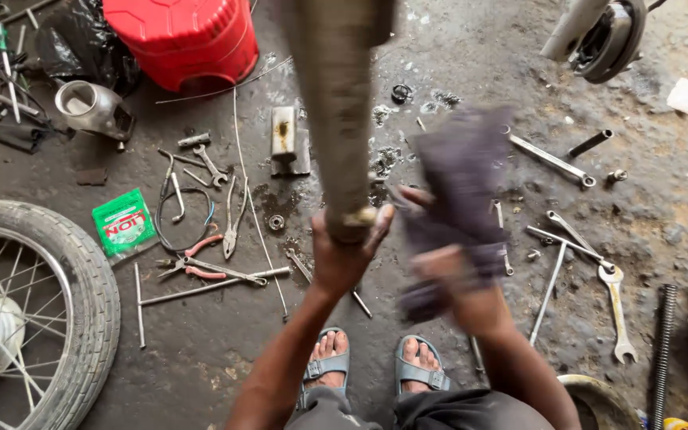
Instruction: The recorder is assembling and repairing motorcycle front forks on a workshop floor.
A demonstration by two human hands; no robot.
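The left hand (342, 253) is closed around the bottom end of a long dirty metal tube (336, 119) that stands up in front of it, while the right hand (459, 279), blurry, grips a dark rag (459, 187) just beside the tube, wiping it.

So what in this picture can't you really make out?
Head view:
- Dark rag in the right hand: motion-blurred, so grip and folds are unclear.
- Long dirty tube held by the left hand: its top is cut off by the frame edge.
- Spoked wheel: cut off at the left edge.
- Red stool: top cropped.
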